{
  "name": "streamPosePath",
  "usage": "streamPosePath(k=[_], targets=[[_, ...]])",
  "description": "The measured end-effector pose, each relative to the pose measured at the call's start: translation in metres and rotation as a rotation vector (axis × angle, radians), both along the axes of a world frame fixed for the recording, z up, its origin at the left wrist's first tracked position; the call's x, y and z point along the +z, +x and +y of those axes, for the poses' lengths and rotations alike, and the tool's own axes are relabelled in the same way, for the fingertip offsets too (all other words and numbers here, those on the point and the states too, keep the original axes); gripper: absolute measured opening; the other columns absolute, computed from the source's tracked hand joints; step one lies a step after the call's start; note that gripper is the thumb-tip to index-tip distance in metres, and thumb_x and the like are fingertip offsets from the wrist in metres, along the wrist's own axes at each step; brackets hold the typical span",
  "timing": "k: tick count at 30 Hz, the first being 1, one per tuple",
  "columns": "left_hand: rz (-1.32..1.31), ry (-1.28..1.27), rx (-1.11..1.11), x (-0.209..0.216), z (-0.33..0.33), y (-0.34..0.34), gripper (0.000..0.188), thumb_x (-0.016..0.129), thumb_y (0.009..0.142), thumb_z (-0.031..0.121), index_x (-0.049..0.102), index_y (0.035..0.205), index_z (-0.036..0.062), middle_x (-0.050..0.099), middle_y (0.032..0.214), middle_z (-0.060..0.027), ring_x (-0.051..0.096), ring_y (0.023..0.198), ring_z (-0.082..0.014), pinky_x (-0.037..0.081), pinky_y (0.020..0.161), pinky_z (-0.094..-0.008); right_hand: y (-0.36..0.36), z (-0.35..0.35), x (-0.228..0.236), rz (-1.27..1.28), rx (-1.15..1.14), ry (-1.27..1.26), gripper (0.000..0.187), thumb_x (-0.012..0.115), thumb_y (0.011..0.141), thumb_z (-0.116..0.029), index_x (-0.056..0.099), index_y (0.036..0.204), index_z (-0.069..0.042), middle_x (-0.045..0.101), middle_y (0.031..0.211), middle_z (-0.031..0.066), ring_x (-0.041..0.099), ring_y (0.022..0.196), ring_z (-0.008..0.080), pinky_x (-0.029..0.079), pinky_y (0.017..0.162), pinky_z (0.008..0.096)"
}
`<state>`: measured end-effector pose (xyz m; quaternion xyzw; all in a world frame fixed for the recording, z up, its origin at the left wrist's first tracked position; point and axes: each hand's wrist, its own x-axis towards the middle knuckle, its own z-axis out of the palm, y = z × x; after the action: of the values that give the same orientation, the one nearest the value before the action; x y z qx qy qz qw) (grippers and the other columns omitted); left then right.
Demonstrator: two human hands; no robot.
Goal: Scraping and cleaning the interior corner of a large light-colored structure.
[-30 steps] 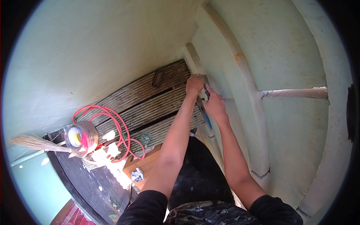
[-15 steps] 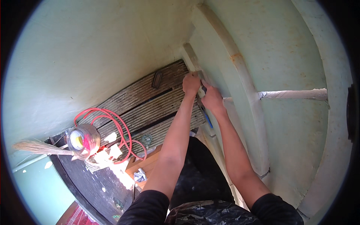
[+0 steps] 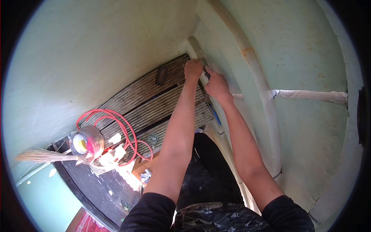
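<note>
Both hands are close together at the narrow pale rib (image 3: 196, 47) where the pale green walls meet, above the far end of the ribbed boards (image 3: 143, 101). My left hand (image 3: 193, 69) is closed, its fingers curled at the rib; what it grips is hidden. Just to its right and slightly nearer, my right hand (image 3: 217, 86) is closed around a dark-handled tool (image 3: 207, 75). Only a small dark part of that tool shows; its working end cannot be made out. A slim blue tool (image 3: 215, 115) lies near the boards' right end, below my right hand.
Left of my arms are a dark rectangular holder (image 3: 160, 76), a looped red hose (image 3: 125, 133), a clear tub (image 3: 92, 145) with yellow and pink things, and a straw broom (image 3: 46, 156). A glass (image 3: 152, 138) stands on the boards. A curved rib (image 3: 253, 63) runs down the right wall.
Both hands have moved a little up and left along the rib, still closed and close together. The view has shifted slightly.
</note>
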<state>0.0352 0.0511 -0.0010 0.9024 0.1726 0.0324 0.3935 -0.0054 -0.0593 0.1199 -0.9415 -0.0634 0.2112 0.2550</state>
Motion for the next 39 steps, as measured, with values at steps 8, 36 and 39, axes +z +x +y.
streamPosePath(k=[8,36,39], targets=[[0.218,-0.441,0.145,0.011,-0.02,0.005,0.039,0.041,0.086,0.033,0.062,0.092,0.0014,0.059,0.1,-0.0222,0.055,0.097,-0.04,0.044,0.083,-0.0467,0.001,-0.015,-0.003,-0.037,-0.011,-0.031,0.065,0.056,0.066,0.001,0.045,0.129,-0.012,0.059,0.103,0.0221,0.056,0.096,0.0385,0.046,0.083,0.0418],[-0.971,0.534,0.212,0.249,0.137,-0.05,0.022,0.052,0.071,-0.003,0.055,0.092,0.0043,0.054,0.098,-0.0132,0.05,0.096,-0.0305,0.037,0.085,-0.0409,0.031,0.026,-0.005,0.124,0.108,-0.292,0.068,0.048,0.08,-0.004,0.024,0.14,-0.026,0.058,0.105,0.0201,0.057,0.098,0.0371,0.046,0.084,0.0454],[-0.948,0.514,0.093,0.243,0.141,-0.049,0.021,0.052,0.069,-0.004,0.055,0.087,0.0051,0.055,0.096,-0.0114,0.052,0.091,-0.0306,0.04,0.078,-0.0402,0.021,0.02,-0.011,0.099,0.159,-0.279,0.071,0.047,0.079,-0.002,0.022,0.141,-0.026,0.06,0.103,0.0189,0.058,0.095,0.0351,0.047,0.082,0.045]])
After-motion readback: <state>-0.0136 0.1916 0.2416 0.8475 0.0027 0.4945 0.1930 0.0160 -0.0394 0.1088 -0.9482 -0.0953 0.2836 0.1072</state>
